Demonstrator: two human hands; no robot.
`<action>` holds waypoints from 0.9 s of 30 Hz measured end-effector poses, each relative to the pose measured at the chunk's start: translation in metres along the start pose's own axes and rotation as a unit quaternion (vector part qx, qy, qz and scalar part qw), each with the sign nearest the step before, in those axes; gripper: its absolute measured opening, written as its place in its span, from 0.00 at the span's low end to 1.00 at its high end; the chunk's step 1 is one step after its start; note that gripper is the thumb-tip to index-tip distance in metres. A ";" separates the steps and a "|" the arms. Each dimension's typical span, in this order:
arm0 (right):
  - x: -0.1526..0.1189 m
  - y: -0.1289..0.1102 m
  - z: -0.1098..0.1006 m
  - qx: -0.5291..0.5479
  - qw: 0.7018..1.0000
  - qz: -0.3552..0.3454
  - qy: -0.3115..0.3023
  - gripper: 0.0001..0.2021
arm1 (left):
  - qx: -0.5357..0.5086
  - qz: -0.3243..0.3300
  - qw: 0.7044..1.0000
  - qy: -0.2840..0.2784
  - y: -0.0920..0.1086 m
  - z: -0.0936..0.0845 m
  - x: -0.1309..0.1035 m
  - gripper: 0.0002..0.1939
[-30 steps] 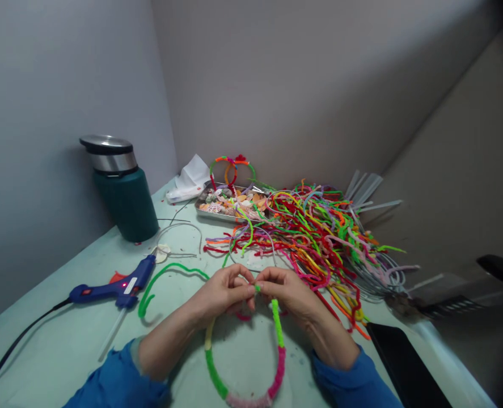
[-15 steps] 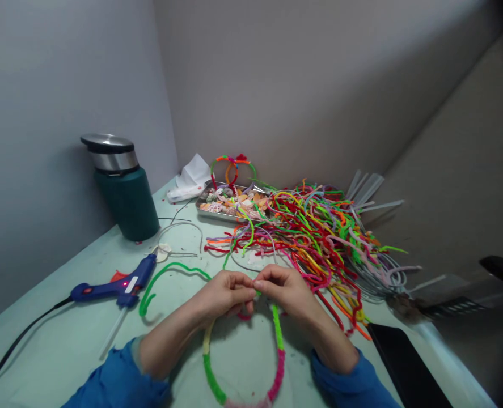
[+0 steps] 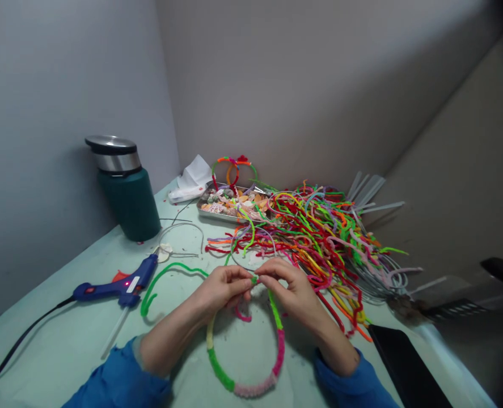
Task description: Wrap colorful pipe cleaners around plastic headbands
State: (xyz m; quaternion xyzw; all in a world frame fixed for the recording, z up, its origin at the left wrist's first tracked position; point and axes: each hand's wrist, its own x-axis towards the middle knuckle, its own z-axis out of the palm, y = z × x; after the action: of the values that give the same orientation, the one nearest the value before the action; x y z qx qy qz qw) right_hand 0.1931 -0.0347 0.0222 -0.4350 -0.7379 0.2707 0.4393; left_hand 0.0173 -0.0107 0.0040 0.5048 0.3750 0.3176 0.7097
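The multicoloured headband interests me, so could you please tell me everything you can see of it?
The headband is a slim U-shaped band, covered in fuzzy, chenille-like material: pale yellow at left, then green, pale pink, magenta and yellow-green at right. Its bend points towards the camera; whether it touches the table is unclear. Its far ends disappear behind the left hand and right hand, which pinch green fuzz, perhaps part of it.

No legible text or numbers; white label point(image 3: 132, 284) on blue glue gun point(image 3: 102, 291) unreadable

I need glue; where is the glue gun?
The glue gun lies at left in the head view, in front of the bottle, left of the left hand.
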 end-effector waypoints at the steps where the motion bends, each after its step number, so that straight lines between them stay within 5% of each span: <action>1: 0.000 0.000 0.000 -0.002 1.000 -0.006 -0.004 0.06 | 0.000 0.001 1.000 -0.003 0.000 0.000 0.000 0.18; 18: -0.004 0.002 0.010 -0.035 0.997 -0.072 0.017 0.08 | -0.034 0.011 0.999 0.010 0.001 -0.001 0.000 0.16; 27: -0.001 0.002 0.007 0.025 0.998 0.048 0.029 0.07 | -0.029 -0.005 0.999 0.043 0.001 0.000 0.000 0.20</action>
State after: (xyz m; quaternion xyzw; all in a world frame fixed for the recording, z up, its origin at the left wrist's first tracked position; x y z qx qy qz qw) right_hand 0.1881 -0.0349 0.0174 -0.4665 -0.6962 0.2974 0.4573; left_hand 0.0171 -0.0102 0.0048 0.4680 0.3984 0.3466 0.7086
